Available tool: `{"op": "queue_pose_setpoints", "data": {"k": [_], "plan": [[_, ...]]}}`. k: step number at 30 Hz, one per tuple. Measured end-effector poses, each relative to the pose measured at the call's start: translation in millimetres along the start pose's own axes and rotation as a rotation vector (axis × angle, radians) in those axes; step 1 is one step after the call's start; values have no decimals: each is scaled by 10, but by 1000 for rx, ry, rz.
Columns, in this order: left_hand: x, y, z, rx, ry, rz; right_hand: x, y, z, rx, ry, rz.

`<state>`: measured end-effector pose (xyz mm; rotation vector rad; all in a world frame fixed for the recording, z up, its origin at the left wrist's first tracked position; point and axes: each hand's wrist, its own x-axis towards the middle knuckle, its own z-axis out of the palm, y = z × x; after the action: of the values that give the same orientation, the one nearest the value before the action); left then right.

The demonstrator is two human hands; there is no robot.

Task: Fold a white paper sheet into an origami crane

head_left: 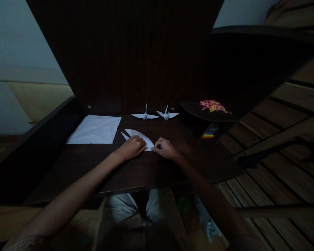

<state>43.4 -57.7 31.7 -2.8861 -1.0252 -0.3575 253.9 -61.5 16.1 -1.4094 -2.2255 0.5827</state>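
Note:
A white sheet of origami paper [137, 135], folded into a long pointed shape, lies on the dark desk. My left hand [133, 147] presses down on it from the left with fingers curled together. The paper's right-hand tip is pinched between the thumb and fingers of my right hand [165, 148]. Two loose points of the paper stick out past my left hand at the upper left. Behind it stand two folded white paper cranes [146, 116], side by side near the desk's back panel. Part of the folded paper is hidden under my left fingers.
A creased flat white sheet [95, 129] lies at the left of the desk [151, 170]. On a small shelf [191, 108] at the right sits a pile of small colourful pieces [212, 105]. A raised side panel [28, 146] borders the desk's left end.

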Motion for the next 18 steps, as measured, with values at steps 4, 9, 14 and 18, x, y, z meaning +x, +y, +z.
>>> {"op": "queue_pose_setpoints", "data": {"k": [4, 9, 14, 18], "plan": [[3, 4, 51, 5, 31, -8, 6, 10, -17, 4, 28, 27], [5, 3, 76, 13, 30, -8, 13, 66, -98, 68, -1, 28], [3, 4, 87, 7, 48, -22, -5, 66, -119, 108, 6, 17], [1, 8, 87, 6, 56, -27, -17, 41, -82, 75, 34, 24]]}}
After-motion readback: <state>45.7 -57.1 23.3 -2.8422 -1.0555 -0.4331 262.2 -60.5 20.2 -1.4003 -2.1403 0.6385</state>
